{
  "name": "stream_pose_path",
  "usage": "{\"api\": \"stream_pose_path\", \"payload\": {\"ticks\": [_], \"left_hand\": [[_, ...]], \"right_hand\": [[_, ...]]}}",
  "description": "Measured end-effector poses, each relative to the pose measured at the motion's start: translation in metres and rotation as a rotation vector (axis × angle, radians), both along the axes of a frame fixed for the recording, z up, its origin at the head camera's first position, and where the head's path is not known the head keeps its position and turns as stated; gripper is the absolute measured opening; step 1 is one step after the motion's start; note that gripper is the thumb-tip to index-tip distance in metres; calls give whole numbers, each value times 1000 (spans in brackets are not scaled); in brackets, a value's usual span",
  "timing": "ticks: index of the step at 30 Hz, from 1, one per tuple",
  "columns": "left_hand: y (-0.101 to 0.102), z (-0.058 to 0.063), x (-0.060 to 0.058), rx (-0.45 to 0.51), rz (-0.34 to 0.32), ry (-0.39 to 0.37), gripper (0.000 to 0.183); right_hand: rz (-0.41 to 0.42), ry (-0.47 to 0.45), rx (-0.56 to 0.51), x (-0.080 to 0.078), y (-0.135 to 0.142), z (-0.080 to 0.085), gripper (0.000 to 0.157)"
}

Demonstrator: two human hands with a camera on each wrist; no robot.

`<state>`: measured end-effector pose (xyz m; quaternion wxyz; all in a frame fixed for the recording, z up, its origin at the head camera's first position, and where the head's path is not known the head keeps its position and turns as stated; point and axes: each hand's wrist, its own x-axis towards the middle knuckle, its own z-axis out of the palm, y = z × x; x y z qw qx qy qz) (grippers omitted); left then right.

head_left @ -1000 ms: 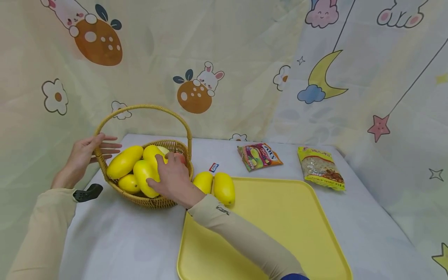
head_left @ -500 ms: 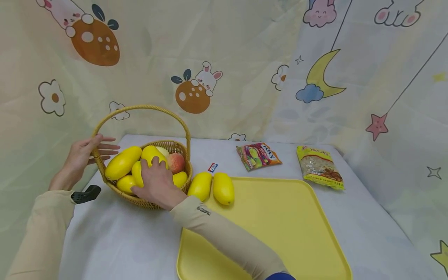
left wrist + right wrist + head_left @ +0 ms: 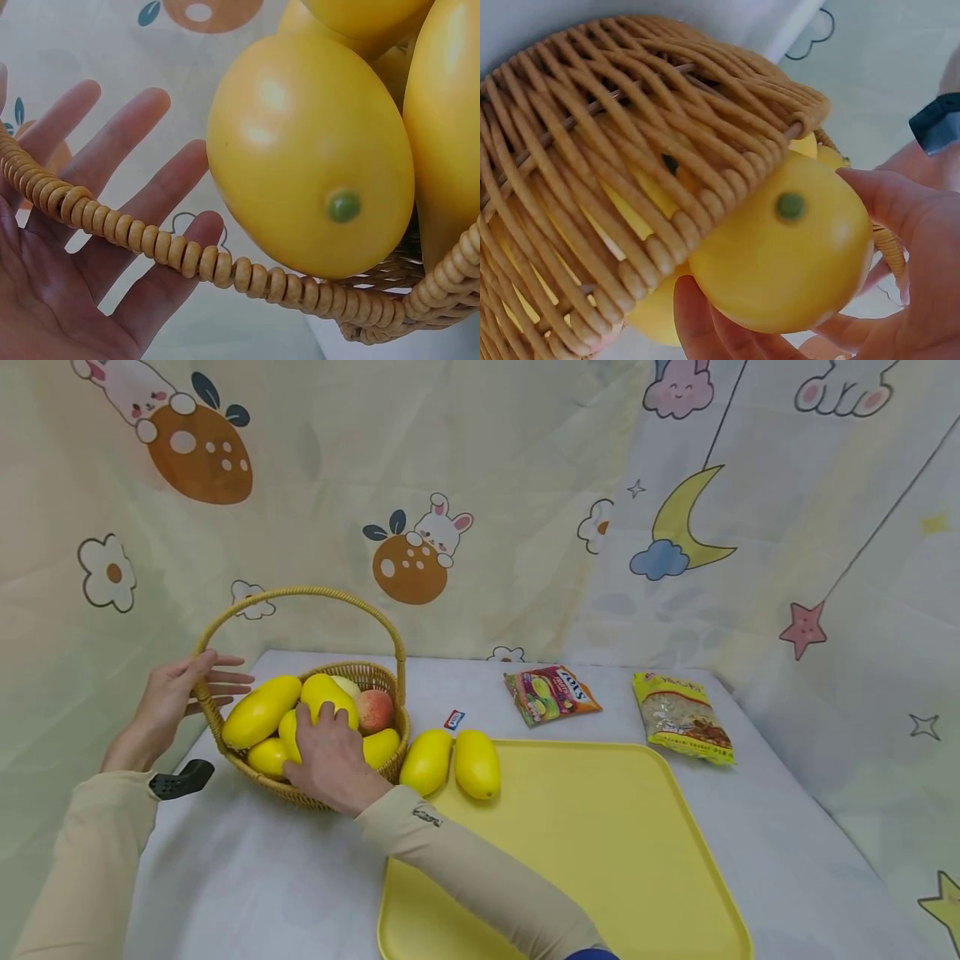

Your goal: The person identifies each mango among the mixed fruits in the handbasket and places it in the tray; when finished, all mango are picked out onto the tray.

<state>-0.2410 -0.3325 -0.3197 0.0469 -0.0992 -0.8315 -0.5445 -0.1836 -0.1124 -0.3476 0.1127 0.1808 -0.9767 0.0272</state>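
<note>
A wicker basket (image 3: 399,727) with a tall handle (image 3: 300,591) holds several yellow mangoes, a peach (image 3: 375,710) and a pale fruit (image 3: 347,686). My left hand (image 3: 167,706) stands at the left foot of the handle, its fingers extended past it; in the left wrist view the palm (image 3: 45,300) lies along the beaded cane. Inside the front of the basket, my right hand (image 3: 333,758) grips a mango (image 3: 780,247), thumb on one side and fingers on the other. From the head view that hand hides much of the mango.
Two mangoes (image 3: 477,765) lie at the far left corner of a yellow tray (image 3: 600,843). Behind it are a candy bag (image 3: 552,695), a small wrapped piece (image 3: 454,719) and a yellow food packet (image 3: 684,718). Patterned cloth hangs around the white table.
My right hand has shifted left and slightly down across the basket onto the front mango, uncovering the peach. The left hand stays at the handle.
</note>
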Motion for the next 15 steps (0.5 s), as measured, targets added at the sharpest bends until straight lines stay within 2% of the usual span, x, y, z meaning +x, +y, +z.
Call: {"api": "stream_pose_path", "payload": {"ticks": [8, 15], "left_hand": [[0, -2, 1, -9, -2, 4, 43], [-2, -2, 0, 11, -26, 11, 36]], "right_hand": [[21, -86, -153, 3, 17, 10, 63], [30, -112, -292, 2, 61, 12, 64]]}}
